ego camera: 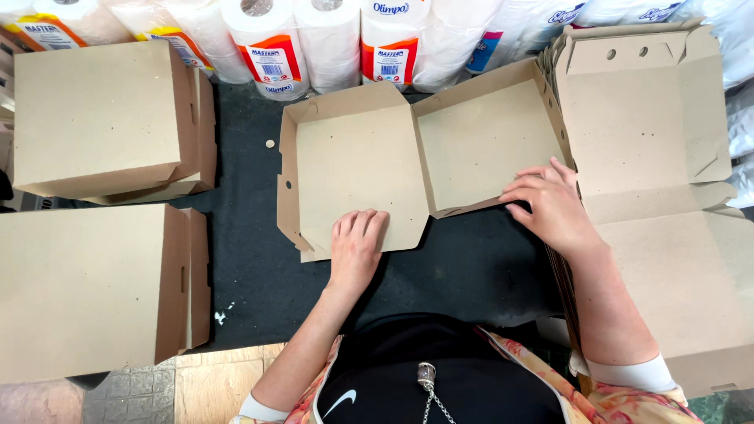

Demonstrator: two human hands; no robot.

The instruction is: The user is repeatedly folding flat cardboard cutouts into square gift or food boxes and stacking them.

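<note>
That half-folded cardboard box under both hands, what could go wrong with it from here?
The half-folded box lies open, the left hand flat on its near panel and the right hand at its right edge. Its raised side walls might spring back flat. The right forearm lies over the stack of flat blanks, so a sweep could shift them.

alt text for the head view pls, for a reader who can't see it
Seen from above, a person's left hand presses flat on a half-folded brown cardboard box on a dark table, while the right hand rests at the box's right edge. Closed boxes sit stacked at left, flat blanks at right, paper-towel rolls behind.
</note>
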